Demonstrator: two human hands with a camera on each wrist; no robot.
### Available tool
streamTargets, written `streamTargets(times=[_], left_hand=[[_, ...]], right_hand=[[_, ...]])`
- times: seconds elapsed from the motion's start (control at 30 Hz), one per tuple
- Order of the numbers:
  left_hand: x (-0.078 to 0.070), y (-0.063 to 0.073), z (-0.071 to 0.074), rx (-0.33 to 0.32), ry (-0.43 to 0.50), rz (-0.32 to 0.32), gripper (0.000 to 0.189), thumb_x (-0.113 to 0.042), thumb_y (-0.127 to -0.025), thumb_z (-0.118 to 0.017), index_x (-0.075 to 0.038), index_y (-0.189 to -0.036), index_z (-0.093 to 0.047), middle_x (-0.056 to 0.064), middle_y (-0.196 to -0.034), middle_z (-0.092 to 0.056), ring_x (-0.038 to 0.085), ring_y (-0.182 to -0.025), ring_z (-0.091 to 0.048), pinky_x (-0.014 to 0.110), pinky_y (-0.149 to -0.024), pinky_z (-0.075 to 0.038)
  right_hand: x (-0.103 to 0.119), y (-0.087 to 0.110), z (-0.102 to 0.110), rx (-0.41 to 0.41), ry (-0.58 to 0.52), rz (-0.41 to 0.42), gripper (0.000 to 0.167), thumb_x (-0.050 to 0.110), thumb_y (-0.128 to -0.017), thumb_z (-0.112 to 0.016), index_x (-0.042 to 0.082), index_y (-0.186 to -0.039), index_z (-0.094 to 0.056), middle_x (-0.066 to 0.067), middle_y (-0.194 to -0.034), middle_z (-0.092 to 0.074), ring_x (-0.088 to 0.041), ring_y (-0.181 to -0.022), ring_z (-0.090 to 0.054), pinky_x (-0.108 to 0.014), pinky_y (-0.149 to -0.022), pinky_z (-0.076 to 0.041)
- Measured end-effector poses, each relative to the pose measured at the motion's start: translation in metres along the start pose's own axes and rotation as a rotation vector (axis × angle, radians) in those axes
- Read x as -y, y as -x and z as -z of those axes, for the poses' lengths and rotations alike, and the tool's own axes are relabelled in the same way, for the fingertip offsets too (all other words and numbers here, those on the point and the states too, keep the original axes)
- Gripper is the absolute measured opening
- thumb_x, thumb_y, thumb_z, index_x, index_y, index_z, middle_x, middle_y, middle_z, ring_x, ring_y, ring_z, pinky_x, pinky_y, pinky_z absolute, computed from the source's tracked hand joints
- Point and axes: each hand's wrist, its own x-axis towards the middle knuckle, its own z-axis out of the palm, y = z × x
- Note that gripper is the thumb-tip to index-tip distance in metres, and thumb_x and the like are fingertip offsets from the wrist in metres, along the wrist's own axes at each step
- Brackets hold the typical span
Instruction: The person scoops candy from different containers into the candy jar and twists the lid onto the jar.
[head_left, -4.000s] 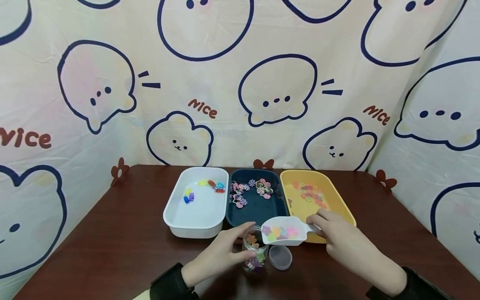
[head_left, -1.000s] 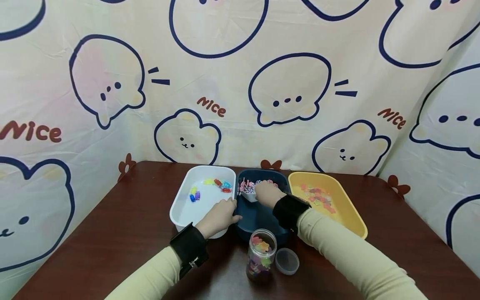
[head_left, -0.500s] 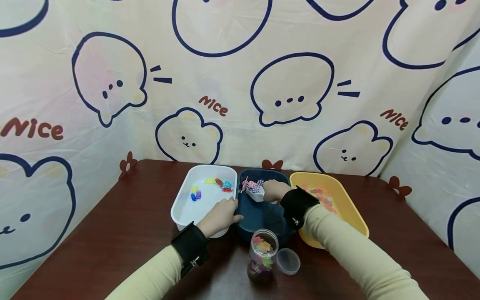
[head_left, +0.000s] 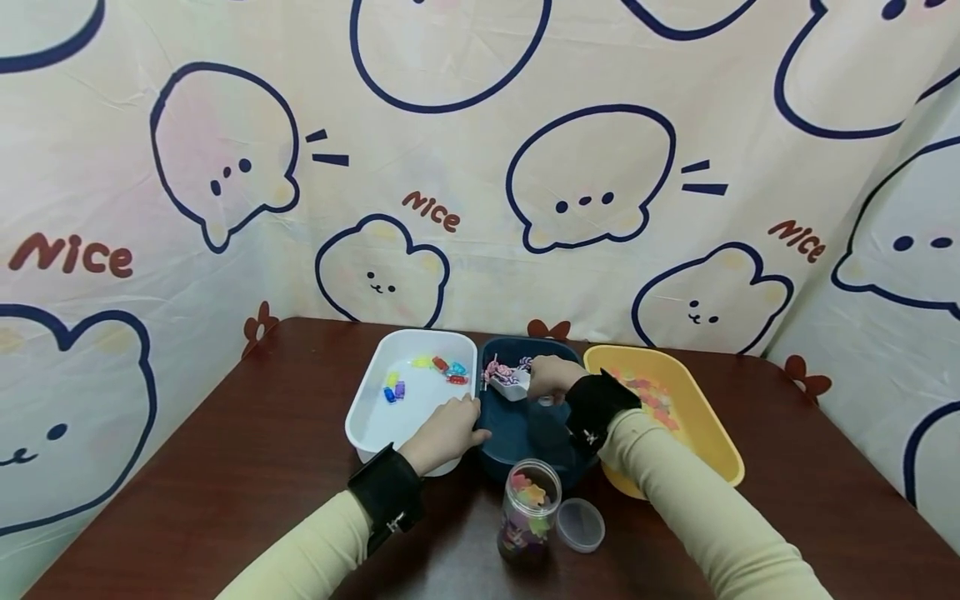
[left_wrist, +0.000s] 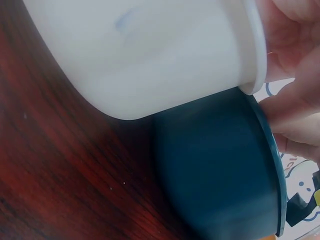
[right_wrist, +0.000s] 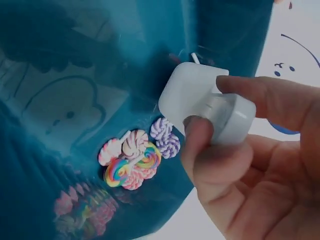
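Observation:
My right hand (head_left: 551,377) grips the handle of a small white scoop (right_wrist: 185,92) inside the dark blue tray (head_left: 502,433). Pink and purple mini lollipops (head_left: 501,372) lie in the scoop. More swirl lollipops (right_wrist: 131,157), some rainbow coloured, lie on the tray floor beside it in the right wrist view. My left hand (head_left: 442,429) holds the adjoining rims of the white tray (head_left: 367,417) and the dark blue one, the thumb on the blue side. In front stands an open clear jar (head_left: 529,521) with colourful pieces inside, stars at the top.
The jar's clear lid (head_left: 581,525) lies to its right on the brown table (head_left: 247,467). A yellow tray (head_left: 697,417) with translucent pink and orange pieces (head_left: 654,400) adjoins at right. Several coloured candy-shaped pieces (head_left: 456,370) lie in the white tray. A patterned cloth (head_left: 480,283) hangs behind.
Four seconds ago the scoop held star pieces at the jar, which my left hand held. Since then the scoop has moved into the blue tray and picked up lollipops; my left hand went to the rims.

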Motion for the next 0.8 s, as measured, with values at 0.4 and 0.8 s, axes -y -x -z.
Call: streamTargets(times=[0.4, 0.8], left_hand=[[-0.001, -0.001, 0.001, 0.004, -0.047, -0.007, 0.029, -0.011, -0.098, -0.07, 0.012, -0.114, -0.066, 0.022, -0.093, -0.066, 0.025, -0.077, -0.058, 0.038, -0.074, -0.057], [-0.002, -0.001, 0.001, 0.004, -0.055, -0.003, 0.028, -0.011, -0.098, -0.07, 0.012, -0.113, -0.066, 0.021, -0.092, -0.066, 0.024, -0.076, -0.056, 0.036, -0.071, -0.055]], right_hand=[[0.004, -0.008, -0.013, -0.067, -0.08, -0.043, 0.017, 0.003, -0.091, -0.068, -0.006, -0.105, -0.065, -0.016, -0.09, -0.066, -0.014, -0.057, -0.059, -0.022, -0.053, -0.051], [0.0, -0.013, -0.022, -0.114, -0.023, -0.03, 0.015, 0.003, -0.089, -0.069, -0.004, -0.102, -0.068, -0.015, -0.093, -0.068, -0.018, -0.063, -0.059, -0.025, -0.056, -0.048]])
